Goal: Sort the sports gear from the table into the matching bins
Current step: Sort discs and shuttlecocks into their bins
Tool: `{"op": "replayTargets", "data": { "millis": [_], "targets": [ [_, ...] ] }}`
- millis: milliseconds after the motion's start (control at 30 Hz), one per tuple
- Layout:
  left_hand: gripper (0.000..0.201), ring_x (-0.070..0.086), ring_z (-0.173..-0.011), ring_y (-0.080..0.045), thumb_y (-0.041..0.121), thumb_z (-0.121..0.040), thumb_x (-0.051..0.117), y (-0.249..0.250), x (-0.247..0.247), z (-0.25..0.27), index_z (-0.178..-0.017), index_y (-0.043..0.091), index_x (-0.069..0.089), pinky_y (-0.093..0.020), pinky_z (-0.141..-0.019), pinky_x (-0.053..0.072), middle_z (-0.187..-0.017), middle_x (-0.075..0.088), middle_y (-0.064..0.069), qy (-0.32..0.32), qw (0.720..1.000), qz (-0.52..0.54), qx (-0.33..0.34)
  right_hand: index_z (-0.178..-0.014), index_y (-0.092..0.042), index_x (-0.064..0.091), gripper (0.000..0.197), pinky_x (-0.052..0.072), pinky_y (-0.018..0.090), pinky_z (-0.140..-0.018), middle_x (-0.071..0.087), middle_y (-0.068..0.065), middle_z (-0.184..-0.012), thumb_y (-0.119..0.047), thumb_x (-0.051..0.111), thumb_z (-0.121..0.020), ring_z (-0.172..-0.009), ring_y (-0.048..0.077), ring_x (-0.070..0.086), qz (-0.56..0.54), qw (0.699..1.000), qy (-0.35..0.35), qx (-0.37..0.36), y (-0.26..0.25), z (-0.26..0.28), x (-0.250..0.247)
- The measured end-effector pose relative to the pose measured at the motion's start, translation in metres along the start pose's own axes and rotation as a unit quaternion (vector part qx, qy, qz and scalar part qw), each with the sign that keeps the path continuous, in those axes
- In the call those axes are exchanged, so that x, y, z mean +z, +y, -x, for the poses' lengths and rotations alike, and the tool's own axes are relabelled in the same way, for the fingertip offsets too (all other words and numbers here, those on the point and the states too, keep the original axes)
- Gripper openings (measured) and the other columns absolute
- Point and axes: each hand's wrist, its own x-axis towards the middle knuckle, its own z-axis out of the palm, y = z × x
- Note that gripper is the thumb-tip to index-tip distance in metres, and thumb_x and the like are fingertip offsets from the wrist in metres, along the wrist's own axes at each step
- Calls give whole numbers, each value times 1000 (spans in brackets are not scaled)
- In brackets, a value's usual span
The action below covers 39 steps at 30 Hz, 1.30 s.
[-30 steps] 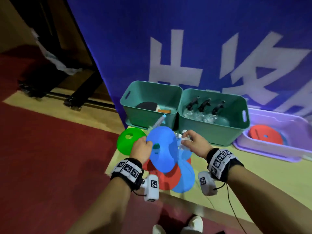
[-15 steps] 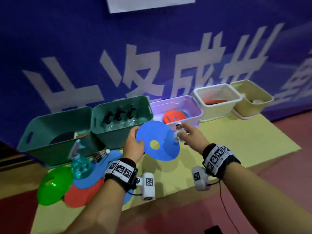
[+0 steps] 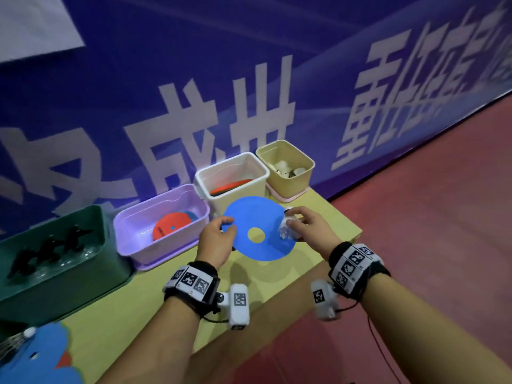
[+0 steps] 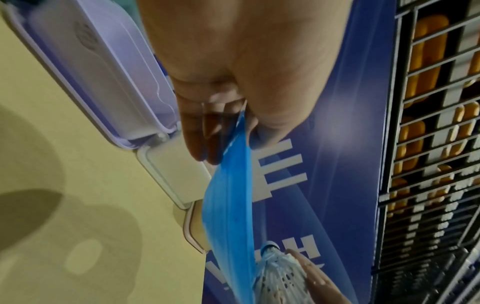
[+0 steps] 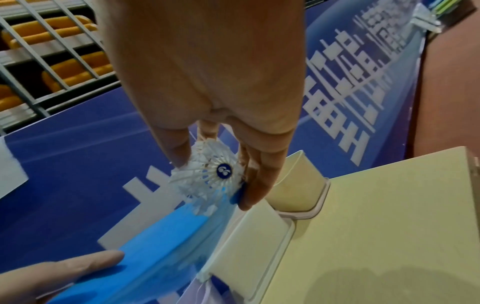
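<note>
Head view: both forearms extend forward over the yellow surface (image 3: 327, 217), each wrist strapped with a marker band. The left hand (image 3: 214, 243) pinches the near-left rim of a blue disc cone (image 3: 257, 227), thumb on top and fingers beneath, as the left wrist view confirms. The right hand (image 3: 307, 227) grasps a white shuttlecock (image 3: 286, 231) between thumb and fingers; the shuttlecock sits against the disc's right edge, and in the right wrist view a fingertip also touches that edge. The disc is held tilted in the air, in front of the white bin (image 3: 232, 176) and just right of the lilac bin (image 3: 163, 217).

Containers, left to right along the blue banner (image 3: 249, 65):
- Dark green bin (image 3: 55, 270): clear spray bottles with black heads.
- Lilac bin: a red disc over a blue one.
- White bin: flat red and dark items, type not legible.
- Beige bin (image 3: 285, 167): pale small items, too blurred to identify.

At the lower left corner lie further blue discs (image 3: 38, 356), a red piece beneath them and a second shuttlecock (image 3: 16, 342).
</note>
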Motion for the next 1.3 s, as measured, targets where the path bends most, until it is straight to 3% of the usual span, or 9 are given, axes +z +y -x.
{"op": "replayTargets", "data": {
  "millis": [233,300,400,600,767,900,1000,1133,1300],
  "targets": [
    [28,52,-120,-19,6,-82,53,28,49,-38,-90,27,69,-44,-103,45,-136,43,5,-77,994,-59,51,-99,-28,66,14,55,52,-75,64,30,-87,-24,61,-87,-70,26,59,-24,998,50,2,13,-44,-44],
    [32,47,-124,-12,-2,-78,55,30,50,-49,-94,21,70,-32,-100,46,-145,35,7,-90,989,-94,76,-97,-31,66,14,55,51,-76,62,28,-82,-22,61,-87,-69,25,58,-26,998,54,0,12,-59,-41],
    [31,50,-114,-11,-6,-74,60,32,47,-71,-96,16,69,-15,-82,42,-148,31,8,-87,979,-144,116,-93,-37,66,14,55,52,-76,62,20,-78,-27,62,-84,-69,24,57,-19,998,56,1,8,-84,-35],
    [34,44,-128,-13,-11,-69,53,30,47,-126,-85,13,70,-33,-100,43,-142,44,5,-36,979,-146,136,-94,-34,67,10,57,51,-78,65,16,-84,-26,65,-88,-72,30,63,-18,997,71,5,-10,-135,-35],
    [20,52,-113,-13,-4,-73,65,24,50,-149,-84,11,73,-33,-99,44,-117,60,0,-43,974,-169,143,-100,-32,67,13,58,49,-79,64,15,-85,-27,63,-89,-77,28,64,-26,998,53,5,-9,-170,-33],
    [9,59,-94,-14,4,-78,72,24,56,-168,-81,12,74,-30,-88,47,-95,66,1,8,981,-141,133,-104,-23,63,12,59,51,-78,58,17,-92,-19,58,-94,-83,37,63,-74,997,16,9,-13,-198,-32],
    [7,61,-85,-17,6,-78,72,22,60,-182,-80,12,74,-31,-83,49,-85,66,2,68,982,-128,119,-109,-19,59,13,57,35,-64,56,21,-91,-16,53,-98,-74,28,60,-98,995,0,1,-18,-224,-39],
    [8,63,-83,-20,6,-79,73,27,66,-201,-84,12,76,-33,-82,51,-86,67,-2,149,976,-136,79,-116,-24,59,19,58,40,-74,60,15,-103,-21,54,-97,-91,22,63,-97,995,-20,-20,-30,-264,-53],
    [9,64,-89,-24,9,-81,72,24,76,-227,-88,9,77,-28,-83,48,-91,70,-8,213,961,-174,21,-115,-27,58,18,57,37,-72,60,11,-94,-23,54,-97,-88,22,62,-72,994,-73,-22,-27,-307,-61]
  ]
}}
